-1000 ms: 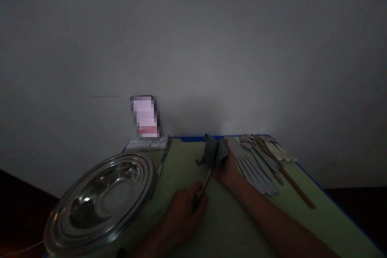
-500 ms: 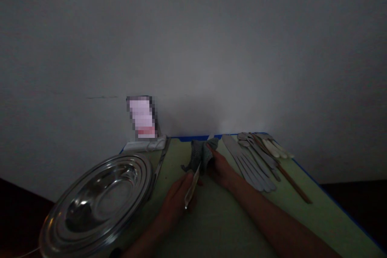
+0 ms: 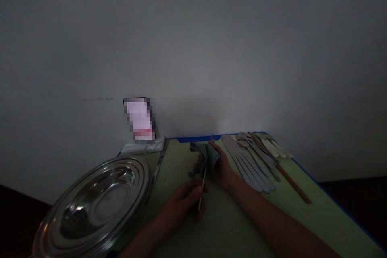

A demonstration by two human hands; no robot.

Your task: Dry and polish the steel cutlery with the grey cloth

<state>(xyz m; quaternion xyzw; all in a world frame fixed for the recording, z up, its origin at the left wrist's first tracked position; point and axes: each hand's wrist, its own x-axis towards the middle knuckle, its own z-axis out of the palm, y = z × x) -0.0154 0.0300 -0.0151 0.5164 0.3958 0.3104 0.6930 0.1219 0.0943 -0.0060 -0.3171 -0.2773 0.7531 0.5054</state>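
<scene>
My left hand (image 3: 189,198) is closed around the handle of a table knife (image 3: 202,193), which I now see nearly edge-on. A grey cloth (image 3: 206,157) is folded about the knife's upper part, and a thin tip shows just beyond it. My right hand (image 3: 222,168) grips the cloth from the right side, pressing it onto the knife. Both hands are over the middle of the pale green table (image 3: 223,225). The blade inside the cloth is hidden.
Several table knives (image 3: 248,165) lie to the right, beside spoons (image 3: 243,142), wooden chopsticks (image 3: 294,183) and white-handled cutlery (image 3: 273,149). On the left are a shiny metal basin (image 3: 113,201), more slim utensils (image 3: 159,165), and a phone (image 3: 139,119) propped against the wall.
My left hand has shifted slightly right and turned the knife, so its handle shows edge-on instead of flat. The cloth has moved a little with my right hand.
</scene>
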